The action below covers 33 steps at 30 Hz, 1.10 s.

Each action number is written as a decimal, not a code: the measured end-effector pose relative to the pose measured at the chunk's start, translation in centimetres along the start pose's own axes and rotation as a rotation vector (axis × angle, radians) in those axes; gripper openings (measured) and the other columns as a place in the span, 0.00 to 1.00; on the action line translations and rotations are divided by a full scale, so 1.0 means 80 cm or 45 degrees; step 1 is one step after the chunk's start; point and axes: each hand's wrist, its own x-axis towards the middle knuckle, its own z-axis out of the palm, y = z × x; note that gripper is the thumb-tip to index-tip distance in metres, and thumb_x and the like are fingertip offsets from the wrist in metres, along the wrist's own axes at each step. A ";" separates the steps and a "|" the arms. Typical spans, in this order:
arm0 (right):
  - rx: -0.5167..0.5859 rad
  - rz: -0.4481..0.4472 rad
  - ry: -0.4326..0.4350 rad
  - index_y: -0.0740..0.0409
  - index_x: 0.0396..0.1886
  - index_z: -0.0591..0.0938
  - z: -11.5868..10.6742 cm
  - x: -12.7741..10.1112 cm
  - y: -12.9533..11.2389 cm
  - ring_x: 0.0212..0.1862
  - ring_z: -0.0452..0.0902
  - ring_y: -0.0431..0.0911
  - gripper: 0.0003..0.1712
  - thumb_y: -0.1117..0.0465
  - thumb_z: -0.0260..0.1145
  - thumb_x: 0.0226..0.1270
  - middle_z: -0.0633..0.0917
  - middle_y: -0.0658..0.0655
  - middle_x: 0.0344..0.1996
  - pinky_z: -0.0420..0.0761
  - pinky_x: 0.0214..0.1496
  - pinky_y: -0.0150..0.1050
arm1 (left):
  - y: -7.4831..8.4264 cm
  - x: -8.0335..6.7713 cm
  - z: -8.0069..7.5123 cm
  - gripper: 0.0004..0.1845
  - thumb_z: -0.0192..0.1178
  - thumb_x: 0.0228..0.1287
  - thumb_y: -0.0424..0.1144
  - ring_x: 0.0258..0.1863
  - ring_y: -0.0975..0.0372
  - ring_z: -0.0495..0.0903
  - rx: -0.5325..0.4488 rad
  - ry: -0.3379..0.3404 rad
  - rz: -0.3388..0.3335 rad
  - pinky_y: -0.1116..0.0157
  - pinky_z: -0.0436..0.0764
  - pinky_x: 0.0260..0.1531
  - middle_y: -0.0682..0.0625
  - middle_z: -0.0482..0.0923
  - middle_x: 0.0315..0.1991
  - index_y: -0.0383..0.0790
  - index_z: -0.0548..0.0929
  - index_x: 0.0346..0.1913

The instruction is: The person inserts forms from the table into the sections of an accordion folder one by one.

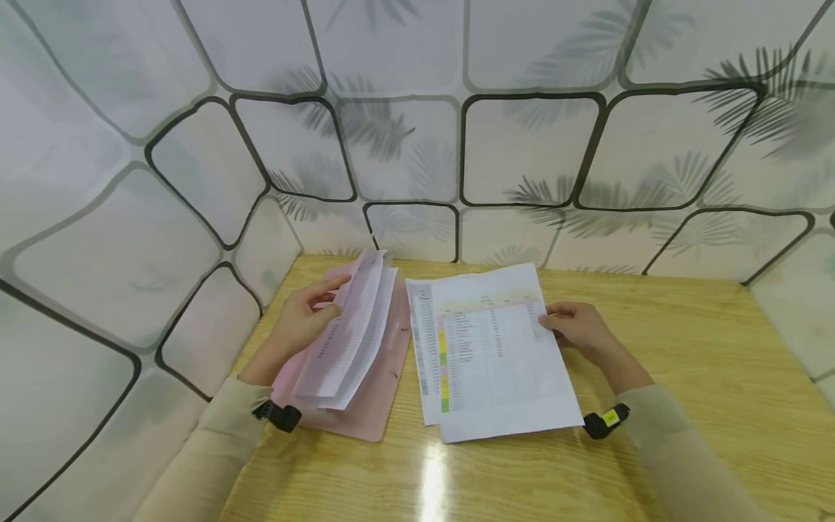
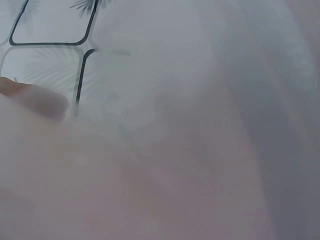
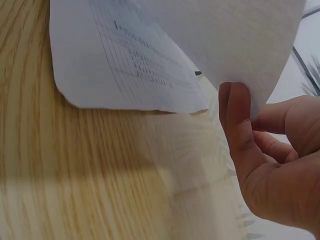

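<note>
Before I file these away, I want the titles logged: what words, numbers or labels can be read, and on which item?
None can be read.
Top sheet, pinched by the right hand: table rows beside coloured cells, too small.
Sheet beneath: printed lines, blurred.
Lifted sheets held by the left hand over the pink folder: rows too small.

Both forearms, in beige sleeves with a dark band at each wrist, reach forward over the table's near edge. Left hand [image 1: 301,319]: fingers extended, thumb up, tilted on edge. Right hand [image 1: 577,328]: palm down, fingers curled, thumb pinching.
</note>
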 end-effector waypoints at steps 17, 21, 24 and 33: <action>0.167 0.004 -0.042 0.76 0.74 0.69 0.038 0.016 -0.010 0.40 0.82 0.37 0.34 0.58 0.63 0.79 0.82 0.67 0.59 0.85 0.41 0.32 | -0.002 -0.001 0.001 0.30 0.58 0.67 0.25 0.66 0.36 0.78 0.004 -0.003 -0.032 0.41 0.80 0.62 0.39 0.74 0.74 0.40 0.79 0.72; 0.197 0.009 -0.049 0.75 0.73 0.70 0.042 0.018 -0.014 0.40 0.83 0.37 0.33 0.59 0.64 0.78 0.84 0.63 0.56 0.85 0.41 0.32 | -0.001 0.000 0.001 0.30 0.58 0.67 0.25 0.65 0.36 0.78 0.010 -0.002 -0.028 0.42 0.81 0.61 0.38 0.75 0.73 0.40 0.79 0.72; 0.223 -0.001 -0.054 0.75 0.73 0.70 0.044 0.019 -0.019 0.40 0.83 0.36 0.32 0.59 0.64 0.78 0.84 0.61 0.54 0.86 0.42 0.32 | -0.001 0.000 0.001 0.30 0.58 0.67 0.24 0.65 0.36 0.79 0.009 -0.001 -0.020 0.42 0.81 0.60 0.38 0.75 0.73 0.39 0.79 0.72; 0.262 -0.001 -0.036 0.75 0.71 0.72 0.056 0.024 -0.030 0.39 0.83 0.37 0.30 0.61 0.64 0.78 0.83 0.61 0.53 0.85 0.41 0.31 | 0.002 -0.001 0.001 0.29 0.58 0.68 0.25 0.66 0.36 0.78 0.022 -0.010 -0.027 0.41 0.81 0.61 0.38 0.74 0.74 0.40 0.79 0.72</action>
